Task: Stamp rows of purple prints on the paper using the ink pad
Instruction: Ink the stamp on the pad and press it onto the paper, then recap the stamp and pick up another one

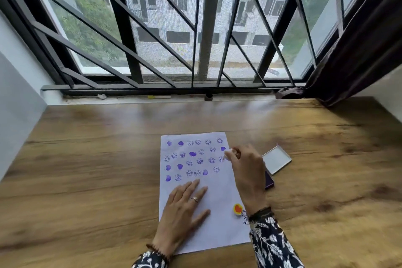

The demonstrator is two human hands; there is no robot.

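A white sheet of paper (pixel 219 220) lies flat on the counter, long side running toward 12 o'clock, slightly skewed. Its upper half carries uneven rows of purple prints (pixel 192 160): solid hearts mixed with outlined smiley faces. The lower half is blank. A small round stamp (pixel 238 209), yellow with a red heart on top, stands on the paper near its 5 o'clock corner. At 3 o'clock of the sheet sits the purple ink pad (pixel 269 180), mostly hidden, its pale lid (pixel 276 159) open just beyond it.

A wooden table (pixel 108 159) carries a stamped sheet of paper (pixel 217 224), with an open ink pad (pixel 269 181) just beside its right edge.
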